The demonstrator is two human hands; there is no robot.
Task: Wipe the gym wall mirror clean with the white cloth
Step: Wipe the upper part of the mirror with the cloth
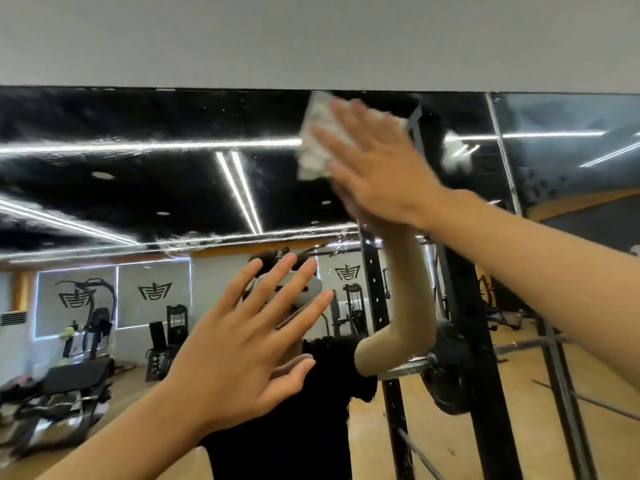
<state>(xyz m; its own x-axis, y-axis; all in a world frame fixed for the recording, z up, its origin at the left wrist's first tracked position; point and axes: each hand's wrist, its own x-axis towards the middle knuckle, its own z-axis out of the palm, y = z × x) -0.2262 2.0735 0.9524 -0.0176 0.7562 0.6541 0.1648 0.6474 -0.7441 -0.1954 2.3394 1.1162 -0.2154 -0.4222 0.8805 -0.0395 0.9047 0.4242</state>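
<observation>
The wall mirror [145,188] fills most of the view, streaked and smeared across its upper part. High up near its top edge, my right hand [377,168] presses the white cloth [317,140] flat against the glass with straight fingers; the hand is blurred. Lower and to the left, my left hand [242,344] is spread with straight fingers in front of the glass and holds nothing; whether it touches the mirror I cannot tell. The reflection of my right arm shows beside the real one.
A grey wall [311,39] runs above the mirror. A vertical seam [505,161] divides this panel from another mirror panel [571,150] on the right. Reflected in the glass are a black rack, a barbell, benches and gym machines.
</observation>
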